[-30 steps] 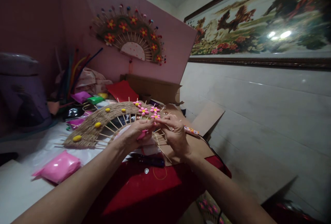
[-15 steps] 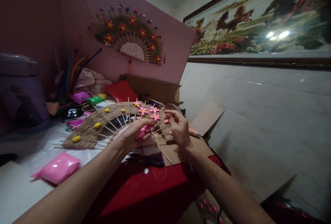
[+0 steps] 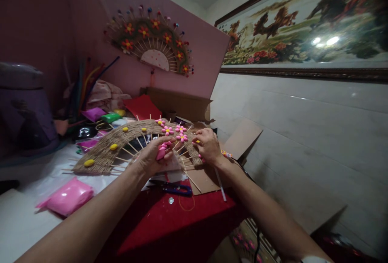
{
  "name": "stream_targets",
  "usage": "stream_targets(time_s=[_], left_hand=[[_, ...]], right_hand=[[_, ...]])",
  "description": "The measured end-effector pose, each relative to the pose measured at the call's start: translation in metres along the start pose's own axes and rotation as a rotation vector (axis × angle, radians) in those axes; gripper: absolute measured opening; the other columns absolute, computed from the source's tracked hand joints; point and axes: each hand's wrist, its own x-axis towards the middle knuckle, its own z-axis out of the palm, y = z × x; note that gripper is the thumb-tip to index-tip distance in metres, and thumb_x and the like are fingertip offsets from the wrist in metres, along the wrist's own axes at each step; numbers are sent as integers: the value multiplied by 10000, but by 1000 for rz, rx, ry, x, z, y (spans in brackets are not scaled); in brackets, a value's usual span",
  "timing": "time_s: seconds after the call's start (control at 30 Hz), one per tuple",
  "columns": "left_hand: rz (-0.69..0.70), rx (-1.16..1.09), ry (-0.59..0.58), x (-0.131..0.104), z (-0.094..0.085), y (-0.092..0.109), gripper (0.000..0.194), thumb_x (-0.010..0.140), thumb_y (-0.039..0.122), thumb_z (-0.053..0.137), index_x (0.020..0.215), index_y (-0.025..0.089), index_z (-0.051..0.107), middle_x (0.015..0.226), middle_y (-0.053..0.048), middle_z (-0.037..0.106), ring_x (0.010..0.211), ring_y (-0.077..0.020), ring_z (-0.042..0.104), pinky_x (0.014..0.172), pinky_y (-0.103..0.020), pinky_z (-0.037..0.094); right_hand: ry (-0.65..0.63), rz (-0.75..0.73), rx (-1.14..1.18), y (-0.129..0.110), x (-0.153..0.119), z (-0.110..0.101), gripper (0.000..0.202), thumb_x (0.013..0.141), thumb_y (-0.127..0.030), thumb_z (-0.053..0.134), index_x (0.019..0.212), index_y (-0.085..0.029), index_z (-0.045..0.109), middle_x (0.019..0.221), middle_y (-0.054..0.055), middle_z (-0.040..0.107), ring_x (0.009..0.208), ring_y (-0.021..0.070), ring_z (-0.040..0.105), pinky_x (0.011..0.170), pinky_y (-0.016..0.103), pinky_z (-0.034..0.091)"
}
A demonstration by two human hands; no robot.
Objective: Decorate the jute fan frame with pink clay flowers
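Note:
A woven twine fan frame [image 3: 106, 149] with wooden sticks lies across the table. Yellow clay dots [image 3: 113, 147] sit on its left part, and pink clay flowers [image 3: 167, 130] with yellow centres are on its upper right. My left hand [image 3: 153, 158] is closed around a lump of pink clay [image 3: 161, 153] in front of the fan's inner arc. At the fan's right end my right hand [image 3: 209, 146] has its fingertips pinched against the twine, beside a yellow dot with pink petals. Whatever those fingertips hold is too small to make out.
Snips with blue handles [image 3: 174, 188], a clear gem [image 3: 171, 200] and a clear stick [image 3: 221, 186] lie near the front edge. A pink clay bag [image 3: 68, 197] is at left. Cardboard [image 3: 206, 180] lies under the fan's right end. A finished fan [image 3: 154, 44] hangs behind.
My right hand has lowered slightly, its fingers now down on the fan's right end. My left hand with the pink clay has shifted a little left. The clear stick shows more fully.

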Motion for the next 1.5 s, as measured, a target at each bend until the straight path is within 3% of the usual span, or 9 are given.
stream_targets(time_s=[0.2, 0.33, 0.47, 0.7, 0.83, 0.97, 1.17, 1.5], left_hand=[[-2, 21, -1, 2, -2, -1, 86, 694, 160, 621, 661, 115, 555, 480, 47, 485, 270, -9, 282, 274, -165, 165], [-15, 29, 1, 1, -1, -1, 95, 707, 165, 623, 664, 121, 550, 480, 47, 483, 274, -8, 288, 279, -162, 187], [-10, -8, 20, -1, 3, 1, 96, 715, 133, 612, 663, 124, 532, 536, 23, 546, 290, -4, 313, 278, -157, 184], [35, 138, 28, 1, -2, -5, 114, 706, 203, 691, 730, 126, 611, 571, 19, 575, 346, -16, 370, 318, -159, 172], [75, 284, -46, 3, -8, -12, 254, 639, 287, 785, 814, 146, 667, 613, 20, 579, 372, -3, 346, 347, -146, 184], [95, 358, -116, 1, -7, -13, 316, 622, 290, 798, 888, 147, 705, 476, 55, 477, 357, -10, 312, 356, -154, 165], [131, 371, -84, 1, -5, -11, 252, 597, 270, 804, 760, 132, 671, 400, 75, 409, 332, -16, 290, 348, -159, 151], [171, 357, -84, 2, -7, -14, 290, 595, 297, 809, 756, 142, 624, 442, 80, 421, 360, -14, 296, 376, -155, 175]], right_hand=[[103, 375, 556, 11, 6, 7, 33, 683, -237, 661, 678, -205, 655, 808, 33, 645, 883, 209, 535, 858, 374, 393], [122, 464, 714, 11, 9, 2, 250, 677, -429, 663, 745, -190, 639, 763, 23, 633, 772, 175, 557, 722, 309, 429], [102, 562, 920, 4, 9, -9, 360, 645, -521, 686, 744, -182, 616, 684, 1, 601, 613, 116, 521, 596, 259, 413], [-100, 762, 1341, -29, 0, -24, 274, 615, -343, 785, 758, -180, 618, 658, -7, 591, 532, 85, 479, 472, 218, 370], [-195, 737, 1347, -52, -4, -25, 290, 610, -330, 802, 779, -160, 638, 680, -9, 617, 547, 68, 503, 494, 203, 365], [-274, 755, 1323, -64, -5, -21, 343, 557, -315, 838, 770, -159, 620, 644, -21, 608, 537, 66, 510, 494, 194, 371], [-275, 712, 1300, -69, -7, -22, 339, 638, -386, 782, 833, -164, 616, 724, 1, 633, 601, 82, 573, 532, 198, 399], [-233, 657, 1284, -75, -5, -22, 337, 582, -241, 768, 873, -180, 611, 768, -10, 641, 643, 105, 610, 580, 229, 446]])
